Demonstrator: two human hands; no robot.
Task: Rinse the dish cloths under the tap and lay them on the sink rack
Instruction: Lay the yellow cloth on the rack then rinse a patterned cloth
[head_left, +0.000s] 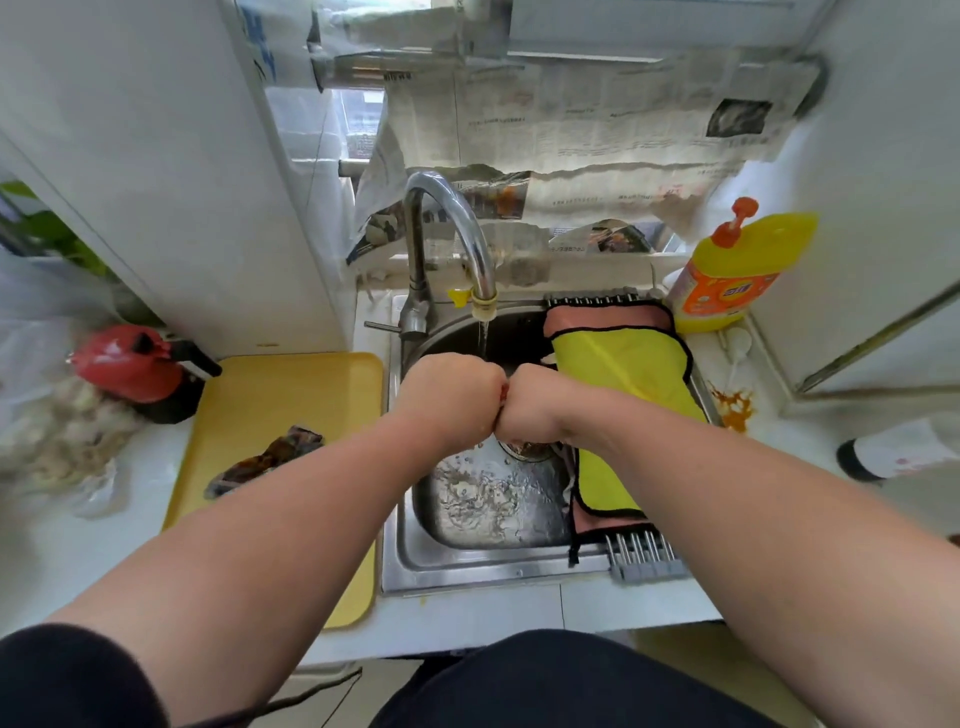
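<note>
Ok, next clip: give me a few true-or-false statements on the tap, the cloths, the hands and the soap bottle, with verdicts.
1. Water runs from the tap. True.
2. The yellow cloth lies on the tray. False: it lies on the rack over the sink's right side, on top of a pink cloth.
3. The left hand and right hand are clenched, knuckles touching, over the sink. True; a reddish cloth barely shows between them.
4. The soap bottle stands left of the tap. False: it stands at the sink's back right corner.
</note>
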